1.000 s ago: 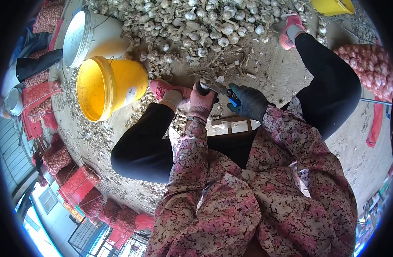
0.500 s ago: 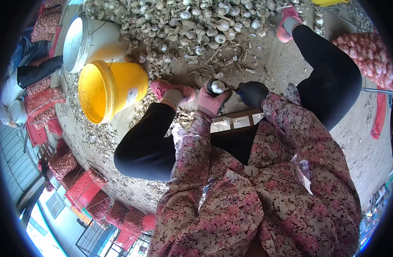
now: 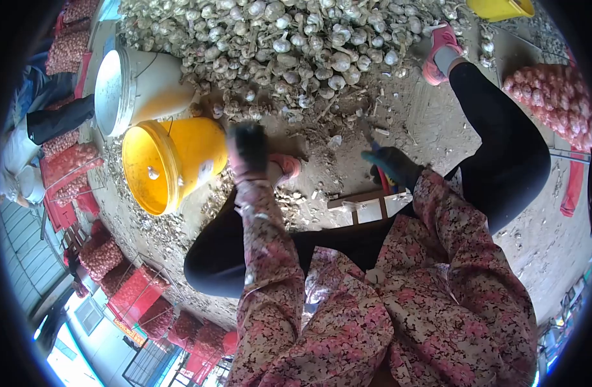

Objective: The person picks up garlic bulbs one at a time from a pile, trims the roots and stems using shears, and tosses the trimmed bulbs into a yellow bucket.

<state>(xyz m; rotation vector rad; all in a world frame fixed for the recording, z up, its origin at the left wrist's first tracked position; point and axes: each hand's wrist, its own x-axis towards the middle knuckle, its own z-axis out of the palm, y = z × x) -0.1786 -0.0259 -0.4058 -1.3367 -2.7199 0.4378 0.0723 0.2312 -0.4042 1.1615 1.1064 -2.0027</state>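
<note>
**Left fingers spread by the yellow bucket, right fist round the cutter**

I see the fingers of my left hand, in a pink glove with dark tips, blurred and apparently spread with nothing in them, raised just beside the rim of the yellow plastic bucket. The fingers of my right hand, in a dark rubber glove, are curled closed around a thin metal cutting tool whose tip pokes out toward the ground; I cannot make out its blades.

From the biggest thing down: the wide heap of unpeeled white garlic heads covers the dirt floor across the top of my view, ahead of both hands. To my right lies a pink mesh sack packed with garlic, well apart from the hands. More red mesh sacks are stacked along my left. A white plastic bucket lies tipped on its side, touching the yellow one, which is also tipped with its mouth facing left. A low wooden stool frame sits between my knees. My pink shoe is planted just beside my left hand. Smallest of all, one trimmed white garlic head shows inside the yellow bucket's mouth, near my left fingers.
</note>
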